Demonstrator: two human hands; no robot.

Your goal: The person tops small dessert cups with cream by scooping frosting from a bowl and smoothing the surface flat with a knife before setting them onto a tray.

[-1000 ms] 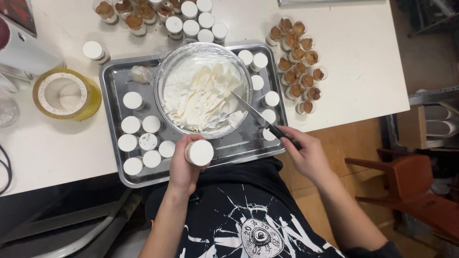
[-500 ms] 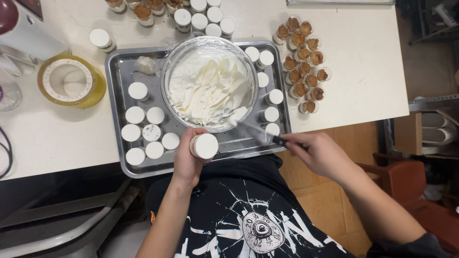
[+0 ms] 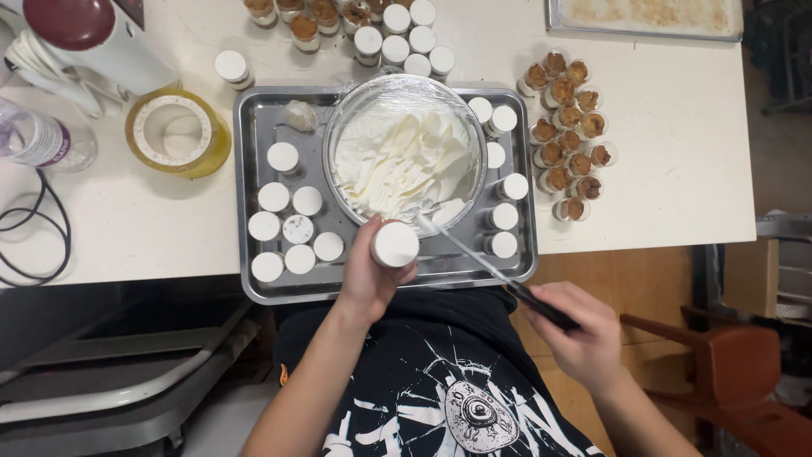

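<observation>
Left hand [image 3: 365,272] grips a cream-filled cup [image 3: 395,244] upright; right hand [image 3: 579,338] clasps a spatula [image 3: 491,264] angled bowlward.

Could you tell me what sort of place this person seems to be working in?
Probably a small dessert kitchen or home bakery: a steel tray of filled little cups, a glass bowl of white cream, and unfilled crumb-based cups waiting on a white table.
</observation>
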